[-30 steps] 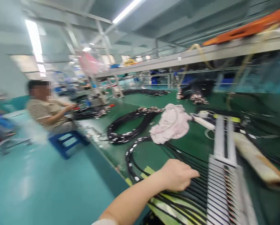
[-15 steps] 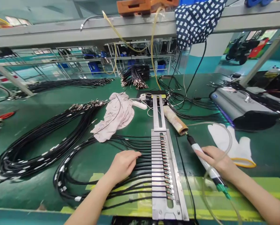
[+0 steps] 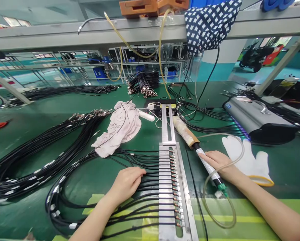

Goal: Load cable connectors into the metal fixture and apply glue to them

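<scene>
My left hand [image 3: 128, 180] is closed, its fingertips pinched at a black cable [image 3: 152, 173] to the left of the metal fixture [image 3: 165, 201]. Several black cables lie side by side across this fixture, their small metal-and-orange ends lined up along its slot. My right hand [image 3: 220, 164] is wrapped around a syringe-like dispenser [image 3: 207, 167] with a white label, black ends and a green fitting. The dispenser's tip is hidden inside the open end of a tan, tape-wrapped tube [image 3: 186, 132]. A clear hose [image 3: 234, 214] loops from the green fitting.
A crumpled pale cloth [image 3: 120, 125] lies beyond the left hand, with a large coil of black cables [image 3: 39, 167] to its left. On the right are a white glove [image 3: 252, 160] and a grey box with a purple light [image 3: 257, 113]. A shelf beam [image 3: 89, 33] crosses overhead.
My right hand has moved the dispenser forward and left, and its tip has gone into the tan tube. My left hand stays at the cables. The view has shifted slightly.
</scene>
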Available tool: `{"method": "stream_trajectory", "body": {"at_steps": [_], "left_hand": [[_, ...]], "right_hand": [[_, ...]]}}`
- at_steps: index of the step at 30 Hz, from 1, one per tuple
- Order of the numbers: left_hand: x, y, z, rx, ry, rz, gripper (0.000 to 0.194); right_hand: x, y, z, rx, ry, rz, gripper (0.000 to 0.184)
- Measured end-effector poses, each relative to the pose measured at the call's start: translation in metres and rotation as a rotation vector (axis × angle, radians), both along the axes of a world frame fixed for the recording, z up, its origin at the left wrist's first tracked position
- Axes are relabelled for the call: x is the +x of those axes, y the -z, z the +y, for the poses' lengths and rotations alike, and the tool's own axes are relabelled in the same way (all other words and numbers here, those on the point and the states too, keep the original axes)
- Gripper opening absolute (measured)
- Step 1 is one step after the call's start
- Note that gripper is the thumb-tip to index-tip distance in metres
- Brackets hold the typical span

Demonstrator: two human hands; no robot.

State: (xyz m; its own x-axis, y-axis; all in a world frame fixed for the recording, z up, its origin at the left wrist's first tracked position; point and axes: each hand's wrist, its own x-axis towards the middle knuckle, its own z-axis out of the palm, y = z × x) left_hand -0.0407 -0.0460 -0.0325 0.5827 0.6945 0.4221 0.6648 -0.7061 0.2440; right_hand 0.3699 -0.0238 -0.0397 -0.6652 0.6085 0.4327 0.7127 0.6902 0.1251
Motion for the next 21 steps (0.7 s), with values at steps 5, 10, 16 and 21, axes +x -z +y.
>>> {"method": "stream_trajectory", "body": {"at_steps": [5, 10, 16, 21], "left_hand": [[-0.001, 0.002, 0.0, -0.021, -0.01, 0.018, 0.024], [-0.003, 0.001, -0.001, -0.021, -0.001, 0.024, 0.024], [-0.003, -0.003, -0.003, -0.017, 0.013, 0.028, 0.025], [0.002, -0.011, -0.012, -0.018, 0.032, 0.039, 0.024]], "right_hand": [[0.001, 0.005, -0.007, -0.121, 0.108, 0.056, 0.047], [0.007, 0.019, -0.019, -0.216, 0.186, 0.199, 0.057], [0.034, 0.029, -0.049, -0.199, 0.283, 0.257, 0.035], [0.066, 0.012, -0.085, -0.226, 0.374, 0.287, 0.025]]}}
